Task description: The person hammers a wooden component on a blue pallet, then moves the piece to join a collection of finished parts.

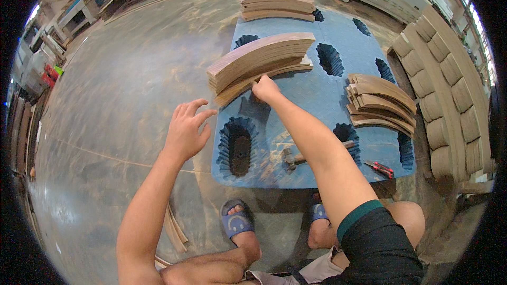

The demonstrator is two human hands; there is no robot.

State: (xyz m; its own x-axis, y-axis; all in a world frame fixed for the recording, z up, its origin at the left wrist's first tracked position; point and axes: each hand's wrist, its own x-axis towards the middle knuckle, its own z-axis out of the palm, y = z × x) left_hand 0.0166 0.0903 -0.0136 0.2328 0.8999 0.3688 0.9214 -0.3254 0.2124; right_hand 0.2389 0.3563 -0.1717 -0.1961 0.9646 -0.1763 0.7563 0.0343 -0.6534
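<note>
Reaching forward, the right hand (265, 88) has its fingertips on the low end of the near stack (260, 62) of curved wood strips; whether it grips one, I cannot tell. Left hand (187, 129) hovers open beside it, fingers spread, touching nothing. That stack lies on a blue pallet (327, 100), its long axis running from lower left up to the right, arch bowing away. More stacks sit at the far end (277, 4) and right (380, 103). Hammer (291, 158) and red knife (379, 168) lie near the front edge. Polished concrete floor (121, 84), workshop all round.
</note>
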